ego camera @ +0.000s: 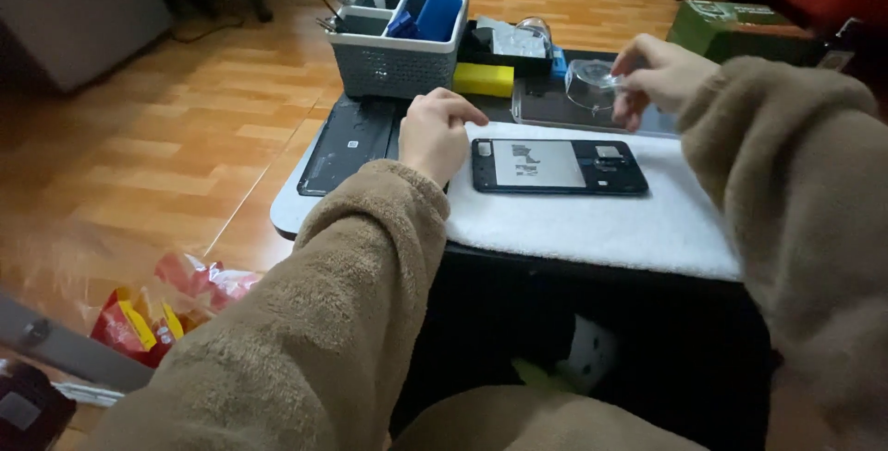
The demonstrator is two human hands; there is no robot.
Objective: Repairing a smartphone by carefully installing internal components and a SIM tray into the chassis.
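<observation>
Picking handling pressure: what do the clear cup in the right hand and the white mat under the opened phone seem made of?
Clear cup: likely thin glossy plastic; it is see-through with bright glints, though glass can't be excluded. White mat: soft matte cloth, towel-like, with a fuzzy surface and no shine. The right hand grips the cup; the opened phone lies flat on the mat.

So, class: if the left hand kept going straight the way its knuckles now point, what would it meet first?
Probably the yellow block in front of the grey basket. The left hand rests on the white cloth, pointing away from the person and slightly right. Depth is unclear, so the basket's corner is possible instead.
</observation>
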